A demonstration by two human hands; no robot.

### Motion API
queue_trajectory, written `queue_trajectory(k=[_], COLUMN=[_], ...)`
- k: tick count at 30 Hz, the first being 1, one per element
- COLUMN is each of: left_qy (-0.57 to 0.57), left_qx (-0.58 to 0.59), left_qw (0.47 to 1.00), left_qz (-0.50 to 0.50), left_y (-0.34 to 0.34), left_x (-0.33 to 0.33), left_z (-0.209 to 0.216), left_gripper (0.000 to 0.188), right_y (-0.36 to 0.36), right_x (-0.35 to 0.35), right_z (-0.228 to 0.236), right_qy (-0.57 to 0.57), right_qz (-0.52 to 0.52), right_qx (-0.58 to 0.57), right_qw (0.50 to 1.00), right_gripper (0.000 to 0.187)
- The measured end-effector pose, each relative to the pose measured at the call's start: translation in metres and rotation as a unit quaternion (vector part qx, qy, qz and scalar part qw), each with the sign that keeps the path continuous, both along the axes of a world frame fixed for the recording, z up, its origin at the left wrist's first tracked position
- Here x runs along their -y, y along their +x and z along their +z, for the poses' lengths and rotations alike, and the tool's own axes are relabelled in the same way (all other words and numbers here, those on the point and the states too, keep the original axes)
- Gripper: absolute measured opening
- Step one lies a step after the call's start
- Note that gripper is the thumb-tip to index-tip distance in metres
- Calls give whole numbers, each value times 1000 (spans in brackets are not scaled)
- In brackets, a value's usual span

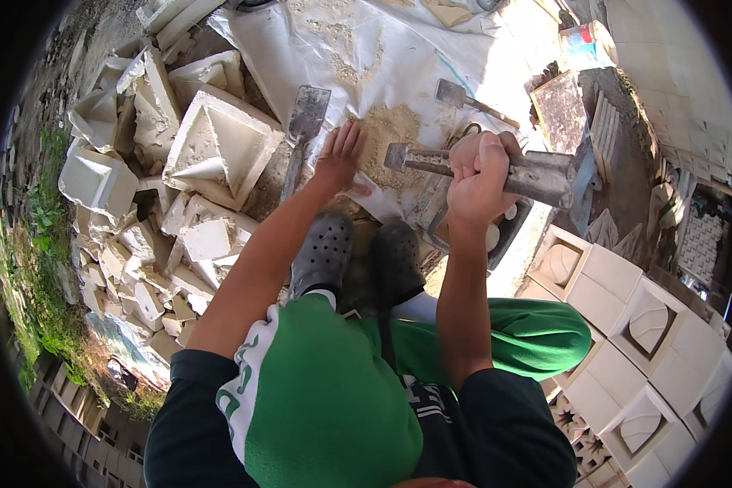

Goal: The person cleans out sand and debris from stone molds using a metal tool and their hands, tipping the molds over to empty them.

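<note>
My left hand [338, 161] lies palm down with its fingers stretched out, at the edge of a pile of pale sandy powder [393, 132] on a white sheet [285, 50]. Just left of it rests a flat-bladed trowel [309, 112], its handle pointing back toward me. My right hand [483, 175] is wrapped round a long grey, crusted tool [539, 176], raised above the ground. This tool has a small squarish end at the left and a thick rounded end at the right; its exact kind is unclear. Beyond it lies a smaller scraper [450, 93] with a brown handle.
Broken pale moulded blocks [224, 150] and rubble [142, 297] are heaped on the left. Hollow-faced blocks [644, 325] stand stacked at the lower right. A dark tray [504, 244] is partly hidden behind my right forearm. A bucket [587, 45] stands at the far right.
</note>
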State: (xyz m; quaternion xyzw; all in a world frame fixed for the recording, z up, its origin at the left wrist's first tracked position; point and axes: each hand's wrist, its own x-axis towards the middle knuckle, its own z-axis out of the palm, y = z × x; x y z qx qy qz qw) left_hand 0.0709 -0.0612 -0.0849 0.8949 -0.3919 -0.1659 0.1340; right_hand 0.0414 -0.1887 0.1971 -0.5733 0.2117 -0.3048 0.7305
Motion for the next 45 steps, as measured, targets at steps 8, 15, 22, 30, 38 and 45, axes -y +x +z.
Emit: queue_trajectory(k=[8, 15, 22, 30, 38, 45], left_qy=[44, -30, 19, 27, -36, 18], left_qx=[15, 27, -16, -12, 44, 40], left_qw=[999, 999, 1000, 999, 998, 999], left_qz=[-3, 1, -6, -24, -11, -4], left_y=[0, 4, -3, 4, 2, 5], left_x=[6, 2, 0, 12, -1, -1], left_z=[7, 1, 5, -3, -9, -5], left_gripper=[135, 133, 134, 134, 135, 138], right_y=[15, -10, -4, -17, -30, -13], right_x=[7, 2, 7, 5, -4, 8], right_z=[-59, -11, -36, -68, 18, -39], right_qy=[-17, -30, 26, -39, -72, -12], right_qz=[14, -30, 19, -25, -4, 51], right_qx=[-84, 52, -53, -18, 53, -61], right_qw=[996, 998, 998, 999, 996, 997], right_gripper=[29, 29, 27, 28, 26, 24])
